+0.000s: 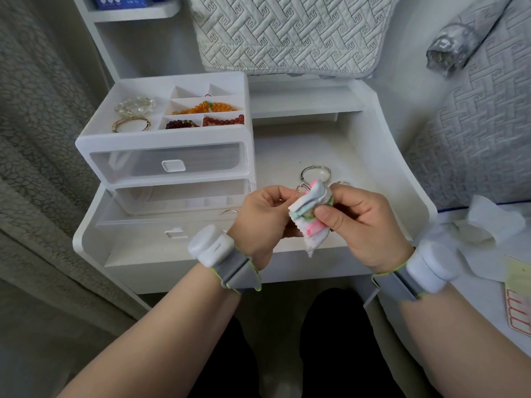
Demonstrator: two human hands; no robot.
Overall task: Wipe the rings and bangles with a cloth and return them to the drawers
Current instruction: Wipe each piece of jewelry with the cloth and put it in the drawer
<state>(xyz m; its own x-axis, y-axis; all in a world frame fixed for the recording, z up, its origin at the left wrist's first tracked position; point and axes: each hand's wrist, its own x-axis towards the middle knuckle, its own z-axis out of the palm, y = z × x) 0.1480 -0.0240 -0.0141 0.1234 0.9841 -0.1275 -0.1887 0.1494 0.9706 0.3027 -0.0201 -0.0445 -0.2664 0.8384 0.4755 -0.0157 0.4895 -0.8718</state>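
Note:
My left hand (263, 218) pinches a small silver ring (301, 189) above the white nightstand. My right hand (360, 222) grips a bunched white cloth with pink and teal print (311, 214) and presses it against the ring. A silver bangle (315, 172) lies on the nightstand just behind the hands, and a small ring (342, 183) lies beside it. The white drawer organiser (163, 156) stands at the left; its bottom drawer (161, 228) is pulled out, with a thin ring or bangle (230, 211) in it.
The organiser's top tray holds a crystal bracelet (135, 106), a gold bangle (130, 124) and several bead bracelets (205, 108). A bed with a quilted pillow (287, 33) lies behind and to the right. Crumpled tissue (488, 222) and a paper card (518, 305) lie at right.

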